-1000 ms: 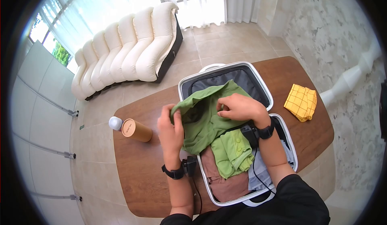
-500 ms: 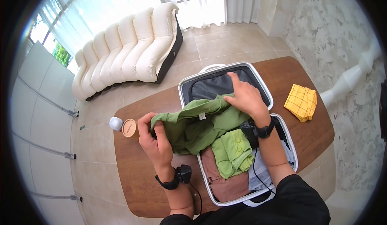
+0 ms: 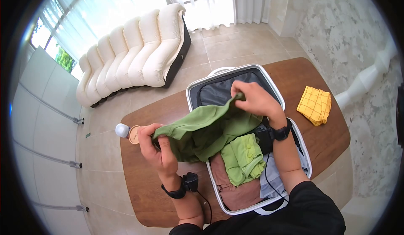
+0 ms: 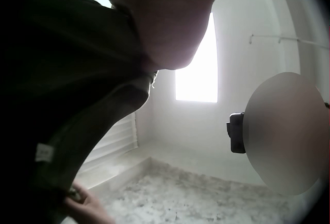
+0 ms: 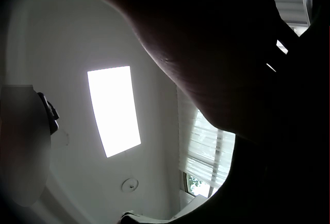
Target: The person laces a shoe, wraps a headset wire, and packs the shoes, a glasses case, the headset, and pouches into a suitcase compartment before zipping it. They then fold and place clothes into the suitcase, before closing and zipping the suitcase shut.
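Both hands hold up a green garment (image 3: 202, 123) by its edge, stretching it between them above the left side of an open suitcase (image 3: 211, 174). My left hand (image 3: 159, 151) pinches its left corner between thumb and fingers. At the upper right end, my right hand (image 3: 259, 101) pinches the edge, fingers curled. In the left wrist view a small white label (image 4: 44, 153) shows inside the garment. Below it, in the suitcase, lie a folded light green garment (image 3: 242, 159), a dusty pink one (image 3: 235, 196) and a pale blue-grey one (image 3: 273, 180). The right wrist view is mostly dark.
A yellow checked folded cloth (image 3: 314, 104) lies on the right of the wooden table (image 3: 147, 193). Behind my left hand stand a white-capped container (image 3: 122, 130) and a tan canister (image 3: 134, 135), partly hidden. The suitcase's dark-lined lid (image 3: 214, 94) lies open at the far side.
My left hand has moved left and slightly down with its corner. My right hand lifted off the cloth, reached up and now pinches the far edge, so the edge is drawn out straighter.
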Motion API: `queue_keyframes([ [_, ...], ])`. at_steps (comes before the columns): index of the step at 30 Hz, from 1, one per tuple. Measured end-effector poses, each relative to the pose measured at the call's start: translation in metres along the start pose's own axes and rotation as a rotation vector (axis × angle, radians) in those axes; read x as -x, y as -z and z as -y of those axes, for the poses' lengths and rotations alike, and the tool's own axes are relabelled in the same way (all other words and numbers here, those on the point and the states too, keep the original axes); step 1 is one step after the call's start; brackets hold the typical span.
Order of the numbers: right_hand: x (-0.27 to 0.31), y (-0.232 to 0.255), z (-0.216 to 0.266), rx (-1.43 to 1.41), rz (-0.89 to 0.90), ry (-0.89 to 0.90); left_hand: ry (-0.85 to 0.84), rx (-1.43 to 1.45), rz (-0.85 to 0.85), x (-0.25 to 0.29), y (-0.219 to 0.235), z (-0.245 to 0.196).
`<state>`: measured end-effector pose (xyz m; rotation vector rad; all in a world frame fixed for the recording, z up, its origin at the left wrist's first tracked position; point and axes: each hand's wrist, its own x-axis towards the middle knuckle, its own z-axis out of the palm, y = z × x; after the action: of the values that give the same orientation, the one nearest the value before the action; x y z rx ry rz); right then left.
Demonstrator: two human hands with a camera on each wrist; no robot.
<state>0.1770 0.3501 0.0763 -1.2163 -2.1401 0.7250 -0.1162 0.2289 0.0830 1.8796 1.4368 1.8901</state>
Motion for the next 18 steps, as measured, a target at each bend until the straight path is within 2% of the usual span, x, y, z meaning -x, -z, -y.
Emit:
queue_keyframes([
  [1,0.002,0.006,0.008,-0.002,-0.004,-0.002,0.064,0.059,-0.023,0.001,0.001,0.001],
  [4,0.002,0.025,0.022,-0.104,-0.241,0.064,-0.023,-0.037,-0.058,-0.008,0.006,0.004],
  [5,0.002,0.031,0.024,-0.1,-0.243,0.065,-0.025,-0.034,-0.059,-0.012,0.009,-0.002],
  [7,0.002,0.046,0.035,-0.178,-0.31,0.077,-0.026,-0.207,0.018,-0.026,0.018,-0.023],
  [9,0.002,0.057,0.045,-0.254,-0.32,0.08,-0.057,-0.224,0.006,-0.041,0.025,-0.038],
  [11,0.004,0.068,0.059,-0.259,-0.363,0.11,-0.214,-0.423,0.116,-0.051,0.035,-0.045],
  [13,0.006,0.075,0.069,-0.253,-0.369,0.106,-0.213,-0.41,0.083,-0.057,0.04,-0.05],
  [15,0.008,0.081,0.079,-0.249,-0.372,0.1,-0.111,-0.435,0.007,-0.061,0.049,-0.056],
  [18,0.005,0.089,0.099,-0.261,-0.437,0.193,-0.078,-0.351,-0.101,-0.076,0.056,-0.075],
])
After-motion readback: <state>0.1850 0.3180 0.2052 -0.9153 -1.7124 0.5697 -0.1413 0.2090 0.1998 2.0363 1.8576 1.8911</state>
